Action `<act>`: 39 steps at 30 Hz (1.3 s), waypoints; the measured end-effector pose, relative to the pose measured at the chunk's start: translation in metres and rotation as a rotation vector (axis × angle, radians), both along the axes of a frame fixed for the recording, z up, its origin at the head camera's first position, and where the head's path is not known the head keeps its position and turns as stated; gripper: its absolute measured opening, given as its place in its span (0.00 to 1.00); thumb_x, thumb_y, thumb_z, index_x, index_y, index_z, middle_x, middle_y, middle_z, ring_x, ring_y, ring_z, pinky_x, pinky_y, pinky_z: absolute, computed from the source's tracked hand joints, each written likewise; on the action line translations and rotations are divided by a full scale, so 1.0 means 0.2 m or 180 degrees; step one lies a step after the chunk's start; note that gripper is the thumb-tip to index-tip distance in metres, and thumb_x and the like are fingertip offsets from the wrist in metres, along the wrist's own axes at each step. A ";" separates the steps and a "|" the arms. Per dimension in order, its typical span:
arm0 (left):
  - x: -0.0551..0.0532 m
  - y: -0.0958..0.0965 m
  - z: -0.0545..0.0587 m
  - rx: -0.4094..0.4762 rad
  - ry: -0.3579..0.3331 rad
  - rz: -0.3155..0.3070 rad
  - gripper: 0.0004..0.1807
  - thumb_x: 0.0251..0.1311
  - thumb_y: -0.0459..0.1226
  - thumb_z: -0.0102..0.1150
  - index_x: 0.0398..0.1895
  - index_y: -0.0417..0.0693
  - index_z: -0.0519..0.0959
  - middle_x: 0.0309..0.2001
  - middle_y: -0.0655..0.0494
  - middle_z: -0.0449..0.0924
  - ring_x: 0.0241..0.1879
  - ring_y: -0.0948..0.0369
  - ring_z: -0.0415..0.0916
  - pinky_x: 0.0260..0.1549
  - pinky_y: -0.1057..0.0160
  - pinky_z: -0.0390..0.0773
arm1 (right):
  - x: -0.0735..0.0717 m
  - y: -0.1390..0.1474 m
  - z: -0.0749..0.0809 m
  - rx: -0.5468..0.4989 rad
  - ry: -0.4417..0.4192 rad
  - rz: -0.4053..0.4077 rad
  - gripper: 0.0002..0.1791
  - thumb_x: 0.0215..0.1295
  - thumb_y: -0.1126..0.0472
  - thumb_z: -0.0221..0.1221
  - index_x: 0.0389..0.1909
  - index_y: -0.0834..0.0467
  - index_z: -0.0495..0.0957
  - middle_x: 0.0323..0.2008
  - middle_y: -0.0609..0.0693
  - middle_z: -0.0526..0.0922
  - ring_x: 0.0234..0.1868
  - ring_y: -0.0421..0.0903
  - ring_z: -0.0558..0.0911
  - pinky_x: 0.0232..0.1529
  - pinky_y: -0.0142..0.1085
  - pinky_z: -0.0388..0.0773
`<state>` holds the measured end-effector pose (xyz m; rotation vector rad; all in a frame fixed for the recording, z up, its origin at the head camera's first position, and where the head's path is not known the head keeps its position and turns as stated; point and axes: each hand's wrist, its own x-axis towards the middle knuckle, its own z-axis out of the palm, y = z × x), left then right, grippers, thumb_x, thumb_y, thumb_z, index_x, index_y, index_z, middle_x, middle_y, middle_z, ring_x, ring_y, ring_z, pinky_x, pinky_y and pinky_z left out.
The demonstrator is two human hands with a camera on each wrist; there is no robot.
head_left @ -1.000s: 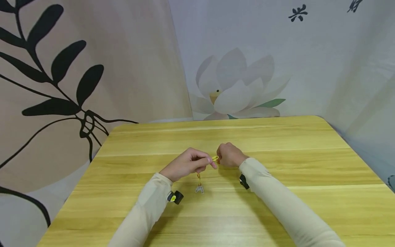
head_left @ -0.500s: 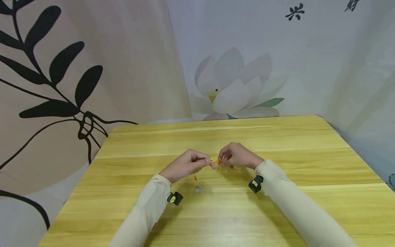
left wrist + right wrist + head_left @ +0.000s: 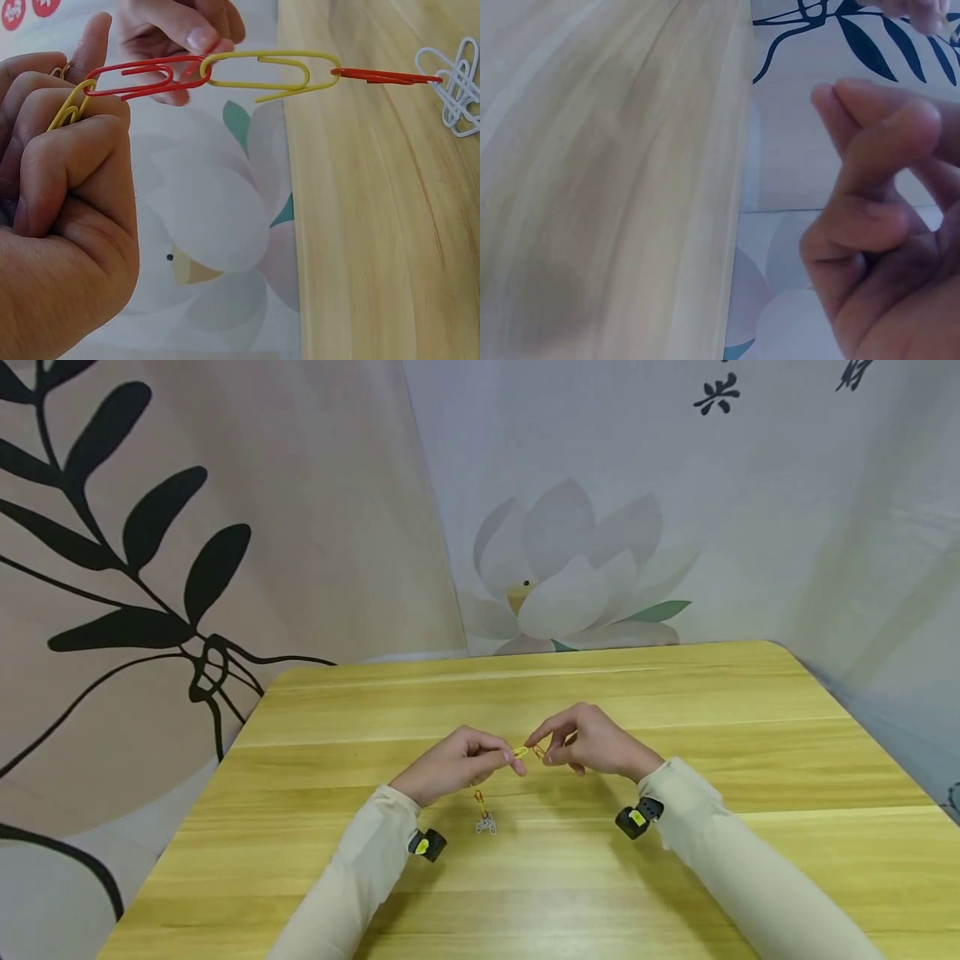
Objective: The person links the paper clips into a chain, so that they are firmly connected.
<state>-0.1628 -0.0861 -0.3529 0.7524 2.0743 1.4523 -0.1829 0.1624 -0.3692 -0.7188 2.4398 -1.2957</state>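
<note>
In the head view my left hand (image 3: 461, 766) pinches a yellow paper clip (image 3: 521, 752) that sticks out past its fingertips. From this hand hangs a chain of linked paper clips. The left wrist view shows its red clip (image 3: 146, 75), yellow clip (image 3: 274, 71), second red clip (image 3: 386, 76) and, at the end, white clips (image 3: 454, 90). My right hand (image 3: 592, 745) pinches an orange-red paper clip (image 3: 538, 752) between thumb and fingertips, right at the yellow clip's tip. In the right wrist view the fingers (image 3: 885, 150) hide that clip.
Both hands are above a wooden table (image 3: 675, 860), its far edge meeting a printed cloth backdrop (image 3: 750, 527). Black wrist cameras (image 3: 429, 845) are strapped over the beige sleeves (image 3: 720, 843). Shadows of the arms fall on the tabletop.
My right hand has moved right and turned, bringing its orange-red clip into view, then brought that clip up to the yellow one. The left hand is nearly still; the hanging chain swings slightly.
</note>
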 end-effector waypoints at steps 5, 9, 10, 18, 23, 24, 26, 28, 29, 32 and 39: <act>0.00 0.00 0.00 -0.0010 -0.0016 -0.0001 0.16 0.75 0.35 0.46 0.46 0.36 0.85 0.13 0.64 0.59 0.14 0.65 0.49 0.19 0.68 0.58 | 0.03 0.00 0.01 -0.0187 0.0042 -0.0066 0.13 0.63 0.67 0.65 0.48 0.56 0.86 0.31 0.61 0.88 0.11 0.42 0.67 0.16 0.34 0.70; 0.00 0.01 0.00 -0.0042 0.0016 -0.0006 0.16 0.75 0.35 0.46 0.44 0.36 0.85 0.13 0.64 0.58 0.15 0.65 0.50 0.19 0.68 0.58 | 0.06 -0.01 0.03 -0.0391 0.0138 -0.0031 0.12 0.64 0.66 0.65 0.48 0.57 0.86 0.30 0.57 0.88 0.12 0.43 0.71 0.16 0.37 0.72; 0.00 0.01 0.00 -0.0051 0.0026 -0.0005 0.16 0.75 0.35 0.46 0.43 0.36 0.85 0.13 0.64 0.58 0.15 0.65 0.50 0.19 0.68 0.58 | 0.06 -0.01 0.03 -0.0439 0.0170 -0.0021 0.12 0.64 0.66 0.65 0.48 0.57 0.86 0.29 0.56 0.88 0.12 0.43 0.72 0.17 0.37 0.73; -0.01 0.01 -0.02 -0.0091 0.0043 0.0022 0.17 0.74 0.35 0.46 0.41 0.36 0.85 0.13 0.63 0.60 0.14 0.65 0.51 0.18 0.69 0.59 | 0.11 -0.03 0.06 -0.0595 0.0387 0.0045 0.11 0.65 0.66 0.65 0.47 0.56 0.86 0.32 0.55 0.89 0.14 0.43 0.77 0.18 0.35 0.76; -0.01 0.01 -0.02 -0.0067 0.0047 0.0012 0.17 0.75 0.35 0.46 0.42 0.36 0.85 0.16 0.63 0.64 0.15 0.65 0.51 0.18 0.69 0.59 | 0.13 -0.04 0.07 -0.0629 0.0527 0.0065 0.11 0.65 0.69 0.64 0.47 0.57 0.86 0.33 0.55 0.89 0.14 0.42 0.77 0.19 0.35 0.78; -0.01 0.02 -0.02 -0.0060 0.0052 0.0006 0.17 0.75 0.35 0.45 0.42 0.35 0.85 0.17 0.63 0.66 0.15 0.65 0.51 0.19 0.69 0.59 | 0.13 -0.04 0.07 -0.0632 0.0551 0.0069 0.11 0.64 0.69 0.64 0.47 0.58 0.86 0.33 0.55 0.89 0.14 0.42 0.77 0.19 0.35 0.78; -0.01 0.02 -0.02 -0.0056 0.0062 -0.0006 0.17 0.75 0.34 0.45 0.42 0.35 0.85 0.20 0.62 0.69 0.15 0.65 0.51 0.19 0.69 0.59 | 0.13 -0.04 0.07 -0.0636 0.0594 0.0074 0.11 0.64 0.70 0.64 0.47 0.59 0.86 0.33 0.56 0.89 0.15 0.42 0.77 0.19 0.35 0.78; 0.00 0.02 -0.02 -0.0049 0.0073 -0.0021 0.17 0.75 0.34 0.45 0.42 0.35 0.85 0.21 0.62 0.71 0.15 0.65 0.51 0.19 0.69 0.59 | 0.13 -0.05 0.07 -0.0646 0.0626 0.0064 0.11 0.64 0.70 0.64 0.47 0.59 0.86 0.33 0.55 0.89 0.15 0.42 0.77 0.19 0.35 0.78; 0.00 0.02 -0.02 -0.0045 0.0076 -0.0026 0.17 0.75 0.34 0.45 0.43 0.35 0.85 0.22 0.62 0.71 0.15 0.65 0.51 0.19 0.69 0.59 | 0.14 -0.05 0.08 -0.0653 0.0649 0.0057 0.11 0.64 0.70 0.64 0.47 0.59 0.86 0.32 0.55 0.89 0.15 0.42 0.77 0.18 0.35 0.78; 0.00 0.03 -0.02 -0.0036 0.0062 -0.0022 0.17 0.75 0.35 0.45 0.43 0.35 0.85 0.18 0.61 0.66 0.15 0.66 0.51 0.18 0.69 0.58 | 0.14 -0.04 0.08 -0.0686 0.0703 0.0047 0.11 0.65 0.70 0.64 0.46 0.57 0.86 0.32 0.54 0.89 0.14 0.40 0.76 0.18 0.35 0.78; 0.00 0.03 -0.02 -0.0009 0.0029 -0.0024 0.17 0.75 0.35 0.46 0.43 0.35 0.84 0.14 0.64 0.57 0.14 0.65 0.50 0.18 0.68 0.57 | 0.15 -0.03 0.09 -0.0690 0.0736 0.0069 0.11 0.65 0.69 0.64 0.46 0.56 0.86 0.32 0.53 0.89 0.14 0.39 0.76 0.18 0.36 0.78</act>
